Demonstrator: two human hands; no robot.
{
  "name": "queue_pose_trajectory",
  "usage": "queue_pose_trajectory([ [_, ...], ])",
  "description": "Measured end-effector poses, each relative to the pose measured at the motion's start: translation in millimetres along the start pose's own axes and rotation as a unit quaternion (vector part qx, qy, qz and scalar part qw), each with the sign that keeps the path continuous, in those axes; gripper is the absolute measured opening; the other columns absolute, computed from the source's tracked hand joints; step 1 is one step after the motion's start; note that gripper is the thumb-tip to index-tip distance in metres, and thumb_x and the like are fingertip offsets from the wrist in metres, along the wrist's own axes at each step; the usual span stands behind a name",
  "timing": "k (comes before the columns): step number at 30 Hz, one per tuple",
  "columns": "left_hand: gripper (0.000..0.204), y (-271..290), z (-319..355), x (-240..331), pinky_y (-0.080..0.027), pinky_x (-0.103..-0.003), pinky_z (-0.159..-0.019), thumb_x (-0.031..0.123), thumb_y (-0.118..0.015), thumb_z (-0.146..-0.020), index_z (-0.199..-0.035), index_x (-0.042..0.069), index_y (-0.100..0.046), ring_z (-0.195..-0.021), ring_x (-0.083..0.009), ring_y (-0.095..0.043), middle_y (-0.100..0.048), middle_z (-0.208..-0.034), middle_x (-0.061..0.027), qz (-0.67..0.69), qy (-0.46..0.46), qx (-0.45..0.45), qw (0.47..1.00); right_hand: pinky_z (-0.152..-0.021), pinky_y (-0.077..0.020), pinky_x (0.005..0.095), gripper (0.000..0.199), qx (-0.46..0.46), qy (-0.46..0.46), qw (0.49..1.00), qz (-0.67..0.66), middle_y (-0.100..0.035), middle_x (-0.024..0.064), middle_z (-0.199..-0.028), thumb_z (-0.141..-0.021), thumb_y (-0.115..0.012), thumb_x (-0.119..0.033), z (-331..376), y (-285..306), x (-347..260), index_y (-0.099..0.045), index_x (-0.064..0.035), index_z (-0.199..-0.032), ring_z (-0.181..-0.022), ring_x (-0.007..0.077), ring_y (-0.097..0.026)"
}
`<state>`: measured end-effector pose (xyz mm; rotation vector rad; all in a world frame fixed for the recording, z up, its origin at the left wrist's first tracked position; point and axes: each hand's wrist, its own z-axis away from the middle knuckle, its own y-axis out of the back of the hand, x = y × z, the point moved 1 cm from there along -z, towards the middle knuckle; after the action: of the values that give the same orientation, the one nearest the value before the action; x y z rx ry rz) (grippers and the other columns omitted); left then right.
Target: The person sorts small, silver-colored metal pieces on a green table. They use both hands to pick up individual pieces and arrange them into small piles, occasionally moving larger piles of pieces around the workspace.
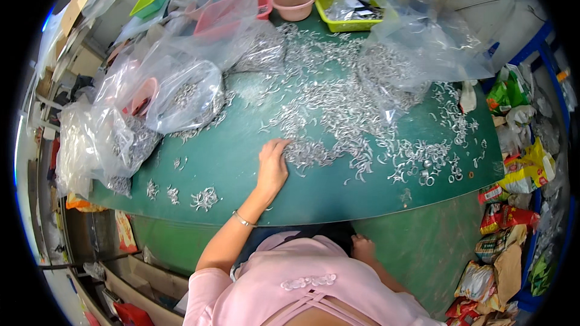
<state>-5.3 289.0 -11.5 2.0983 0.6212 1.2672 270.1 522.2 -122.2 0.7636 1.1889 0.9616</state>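
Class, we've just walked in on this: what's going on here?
The person's left hand is at the edge of a spread of small curved silvery pieces on the green table; whether it grips any is unclear. The right hand is off the table, near the lap. Clear bags on the left hold more pieces.

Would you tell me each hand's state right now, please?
Left hand: at loose, small, curved, silver-coloured metal pieces; whether gripping any cannot be told.
Right hand: held low; open or closed cannot be told.
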Motion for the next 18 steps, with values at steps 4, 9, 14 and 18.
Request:
queue_pose_trajectory([
  [4, 0.039, 5, -4, 0, -0.043, -0.042, -0.095, -0.012, -0.054, -0.079, -0.115, 0.002, -0.061, -0.105, -0.0384, -0.056, -0.06, -0.111, -0.0192, 0.041, 0.008, 0.001, 0.999, -0.058, -0.0538, 0.0441, 0.002, 0.012, 0.033, 0.999, 0.025, -0.064, 0.0138, -0.082, -0.075, -0.061, -0.005, -7, 32, -17, -0.061, -0.0052, -0.077, -0.064, 0.0346, -0.066],
  [9, 0.034, 13, -1, -8, -0.045, -0.041, -0.092, -0.009, -0.055, -0.083, -0.115, 0.002, -0.06, -0.103, -0.0384, -0.057, -0.06, -0.111, -0.0187, 0.052, -0.004, -0.012, 0.999, -0.062, -0.0537, 0.0458, 0.014, -0.04, 0.034, 0.998, 0.038, -0.065, 0.015, -0.085, -0.07, -0.071, -0.007, -14, 55, -41, -0.06, -0.004, -0.078, -0.07, 0.0363, -0.066],
  [14, 0.036, 22, -2, -6, -0.045, -0.041, -0.094, -0.007, -0.056, -0.084, -0.119, 0.001, -0.059, -0.108, -0.0384, -0.056, -0.057, -0.117, -0.0191, 0.077, -0.017, -0.054, 0.995, -0.062, -0.054, 0.0461, 0.008, -0.068, 0.071, 0.992, 0.076, -0.066, 0.0175, -0.083, -0.074, -0.064, -0.007, -29, 66, -69, -0.061, -0.0017, -0.08, -0.071, 0.0365, -0.067],
  [18, 0.038, 28, 2, -10, -0.044, -0.041, -0.098, -0.006, -0.057, -0.085, -0.122, 0.001, -0.057, -0.115, -0.0389, -0.053, -0.055, -0.124, -0.0195, 0.081, -0.036, -0.075, 0.993, -0.06, -0.0553, 0.0427, 0.007, -0.089, 0.123, 0.98, 0.126, -0.067, 0.0177, -0.081, -0.072, -0.061, -0.003, -46, 59, -97, -0.065, -0.0013, -0.078, -0.069, 0.0338, -0.069],
])
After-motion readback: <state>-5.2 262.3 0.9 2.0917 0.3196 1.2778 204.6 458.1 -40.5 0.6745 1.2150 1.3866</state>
